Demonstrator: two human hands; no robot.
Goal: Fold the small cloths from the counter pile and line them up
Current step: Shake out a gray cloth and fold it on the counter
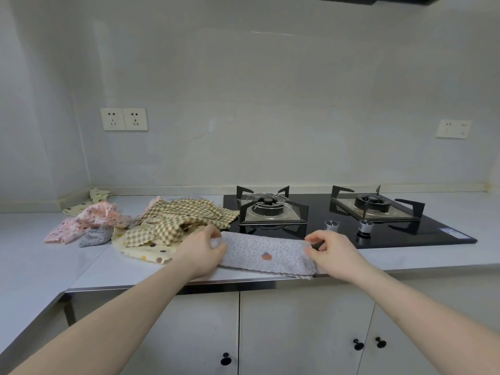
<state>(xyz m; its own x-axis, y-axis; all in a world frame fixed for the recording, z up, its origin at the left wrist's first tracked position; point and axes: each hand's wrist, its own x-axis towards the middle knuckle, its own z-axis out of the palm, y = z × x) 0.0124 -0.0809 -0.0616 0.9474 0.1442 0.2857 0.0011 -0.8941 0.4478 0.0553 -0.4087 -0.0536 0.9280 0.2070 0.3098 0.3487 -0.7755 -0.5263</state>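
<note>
- We take the black glass two-burner gas hob [405, 234] as our landmark; it sits in the white counter [40, 255], and its front edge runs left to right.
- To the left of the hob lies the loose pile of small cloths [173, 220]: green checked ones on top, pink dotted and cream dotted ones further left.
- Just in front of the hob lies the lilac dotted cloth with an orange patch [266, 255], a long band. Its long axis follows the hob's front edge, so each hand has one end.
- Our left hand [201, 253] pinches the end nearer the pile; our right hand [328, 251] pinches the other end.
- We judge the next fold brings one end over the other.
</note>
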